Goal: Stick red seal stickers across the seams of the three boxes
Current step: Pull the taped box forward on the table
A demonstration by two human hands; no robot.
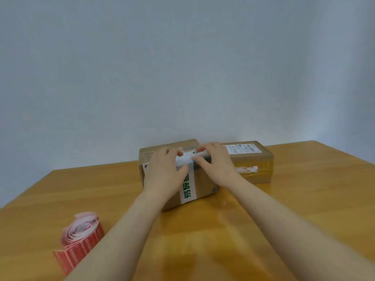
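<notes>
On the wooden table (304, 199), centre: brown cardboard box (205, 183) with a white tape strip (187, 189) printed in green.
Left hand (162, 169): lies relaxed, palm down on the box, thumb on the strip.
Right hand (215, 165): fingertips on the strip; whether they pinch anything cannot be told.
Behind, right: second brown cardboard box (261, 165), white label.
Front left: loose roll of red seal stickers (81, 238), apart from both hands.

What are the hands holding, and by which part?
Nothing plainly gripped: left hand and right hand press the top front edge of the front box, over the white tape. What lies beneath them is hidden.
</notes>
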